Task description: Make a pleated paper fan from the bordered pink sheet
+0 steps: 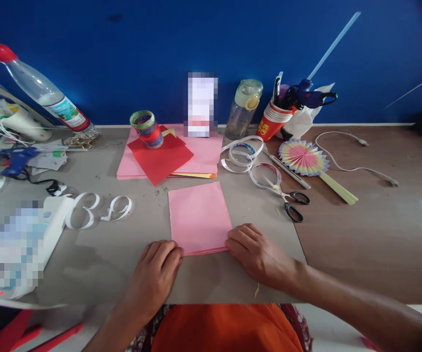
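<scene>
A folded piece of pink paper (199, 217) lies flat on the grey table mat (108, 274), its layered near edge towards me. At its near left corner is my left hand (161, 269), fingers curled and closed on the edge. My right hand (251, 252) grips the near right corner the same way, fingers pressed together. Both thumbs are mostly hidden. Beyond the paper, a stack of pink sheets (205, 151) carries red paper (161, 159) and a small wrapped pot (147, 131). Scissors (293, 203) with black handles lie to the right.
White paper strips (86, 210) curl at left, near a blue glue gun (18, 159) and a tilted bottle (55, 95). A phone (201, 105), a clear bottle (245, 110) and a red cup (275, 120) stand at the back. A pleated paper fan (304, 157) and white cable (357, 164) lie right.
</scene>
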### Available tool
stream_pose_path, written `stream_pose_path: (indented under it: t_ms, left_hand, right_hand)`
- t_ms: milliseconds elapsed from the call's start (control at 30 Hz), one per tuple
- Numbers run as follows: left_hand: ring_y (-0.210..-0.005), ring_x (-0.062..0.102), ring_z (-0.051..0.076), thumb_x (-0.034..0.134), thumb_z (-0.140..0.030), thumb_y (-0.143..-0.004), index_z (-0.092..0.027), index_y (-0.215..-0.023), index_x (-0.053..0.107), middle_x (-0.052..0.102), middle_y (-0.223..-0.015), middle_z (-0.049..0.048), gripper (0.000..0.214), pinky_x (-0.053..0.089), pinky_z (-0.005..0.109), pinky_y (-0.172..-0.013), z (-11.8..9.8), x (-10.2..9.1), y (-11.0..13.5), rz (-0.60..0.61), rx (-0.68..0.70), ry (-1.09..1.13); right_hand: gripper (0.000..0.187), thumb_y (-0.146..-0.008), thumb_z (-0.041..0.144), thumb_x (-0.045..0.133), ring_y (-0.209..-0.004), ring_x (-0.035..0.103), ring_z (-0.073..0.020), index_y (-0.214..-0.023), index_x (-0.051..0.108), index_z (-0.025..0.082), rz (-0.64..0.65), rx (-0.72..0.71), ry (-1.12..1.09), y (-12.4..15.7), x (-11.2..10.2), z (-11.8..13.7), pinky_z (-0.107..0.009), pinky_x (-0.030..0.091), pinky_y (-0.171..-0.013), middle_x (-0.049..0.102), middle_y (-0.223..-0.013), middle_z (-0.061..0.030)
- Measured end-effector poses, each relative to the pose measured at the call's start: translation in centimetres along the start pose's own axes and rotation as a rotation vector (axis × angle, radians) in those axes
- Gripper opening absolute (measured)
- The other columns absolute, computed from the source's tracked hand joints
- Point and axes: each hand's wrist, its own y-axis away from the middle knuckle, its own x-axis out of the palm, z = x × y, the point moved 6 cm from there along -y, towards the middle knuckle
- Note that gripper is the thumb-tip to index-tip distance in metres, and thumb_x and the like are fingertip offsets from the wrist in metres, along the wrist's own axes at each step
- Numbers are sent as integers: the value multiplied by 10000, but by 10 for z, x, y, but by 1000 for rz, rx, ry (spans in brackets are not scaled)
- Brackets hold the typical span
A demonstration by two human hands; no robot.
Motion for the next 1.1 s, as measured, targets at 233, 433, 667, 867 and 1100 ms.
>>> stream_pose_path:
  t_ms: [233,433,667,867,1100]
  left_hand:
    - [-840,547,193,465,-39,-877,-173,-954,596,612,-895,56,202,437,360,-799,-2,0,0,-28,46,-4]
    - [-801,535,194,491,-38,-867,-167,-933,591,602,-859,50,177,425,361,-779,-6,-1,3,-28,59,-11]
    - [-745,490,183,501,-47,-862,-175,-859,576,560,-796,33,148,402,343,-732,-8,0,3,23,48,18]
    - [-731,487,184,507,-41,-848,-178,-802,575,545,-780,32,160,396,337,-712,-7,1,1,37,40,18]
    - [-723,472,191,504,-48,-839,-175,-784,585,534,-764,37,161,398,345,-712,-11,-1,-3,83,43,-56]
  right_hand:
    - [250,-933,95,380,-744,480,-174,-802,584,159,-13,-11,33,2,1,2,-329,352,-723,566,-776,-64]
    - [261,-921,96,395,-672,435,-157,-731,562,156,9,25,60,0,5,3,-323,308,-684,548,-719,-46]
    - [217,-826,81,470,-631,397,-141,-629,502,167,36,30,85,-4,5,7,-319,264,-656,522,-676,-26]
    - [216,-812,75,473,-631,392,-141,-617,494,166,38,32,79,-5,5,7,-318,248,-648,516,-670,-24]
    - [208,-828,78,470,-640,380,-147,-641,506,164,84,36,67,-3,7,6,-317,238,-656,525,-698,-32]
